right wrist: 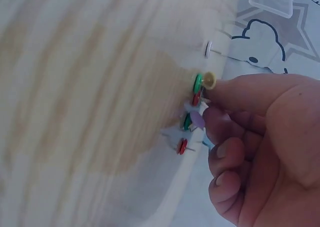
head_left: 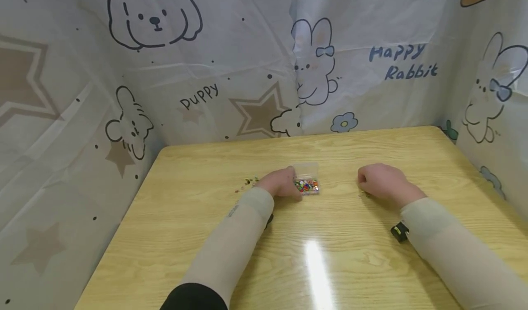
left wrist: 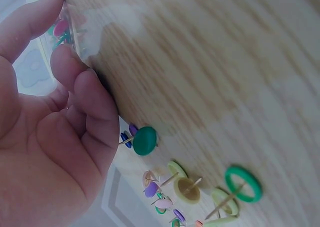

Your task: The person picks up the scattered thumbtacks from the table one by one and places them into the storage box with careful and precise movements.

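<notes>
In the head view my left hand (head_left: 282, 183) grips the left end of a small clear plastic box (head_left: 307, 192) with its lid (head_left: 306, 168) raised at the back. Colourful thumbtacks (head_left: 306, 185) fill the box. The left wrist view shows the fingertips at the box wall and loose thumbtacks (left wrist: 145, 141) on the table beside the palm. My right hand (head_left: 382, 181) is low over the table, to the right of the box. Its thumb tip reaches a yellow thumbtack (right wrist: 209, 80), and a curled finger is beside a purple one (right wrist: 197, 119). I cannot tell whether it pinches any.
More thumbtacks (head_left: 250, 181) lie scattered left of the box. Others, among them a red one (right wrist: 183, 146) and a white one (right wrist: 208, 49), are around the right fingers. A printed curtain (head_left: 231, 53) stands behind the wooden table (head_left: 350, 264).
</notes>
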A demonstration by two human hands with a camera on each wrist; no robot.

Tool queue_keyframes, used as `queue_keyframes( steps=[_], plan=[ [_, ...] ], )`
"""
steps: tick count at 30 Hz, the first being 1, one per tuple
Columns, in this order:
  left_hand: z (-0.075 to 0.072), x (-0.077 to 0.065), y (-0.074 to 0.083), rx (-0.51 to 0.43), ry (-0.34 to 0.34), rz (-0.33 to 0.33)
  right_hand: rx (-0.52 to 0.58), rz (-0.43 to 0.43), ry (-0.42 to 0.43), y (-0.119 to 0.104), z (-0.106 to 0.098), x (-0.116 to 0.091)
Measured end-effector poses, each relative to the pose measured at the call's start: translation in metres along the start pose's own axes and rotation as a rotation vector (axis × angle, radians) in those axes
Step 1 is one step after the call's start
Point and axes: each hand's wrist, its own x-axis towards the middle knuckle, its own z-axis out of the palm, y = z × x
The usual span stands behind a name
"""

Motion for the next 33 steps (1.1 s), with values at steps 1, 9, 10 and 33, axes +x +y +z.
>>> queue_keyframes(
  steps=[1,9,10,33],
  plan=[
    [0.000,0.000,-0.001,-0.001,0.002,-0.002,-0.003,-0.003,0.003,-0.002,0.000,0.001],
    [-0.001,0.001,-0.003,-0.011,-0.003,0.000,0.007,-0.024,0.031,-0.018,0.004,0.009],
    [-0.001,0.001,-0.003,-0.010,-0.002,-0.002,0.012,-0.031,0.038,-0.022,0.005,0.010],
    [0.000,0.003,-0.004,0.022,0.005,0.010,0.035,-0.172,0.064,-0.094,0.022,0.040]
  ],
)
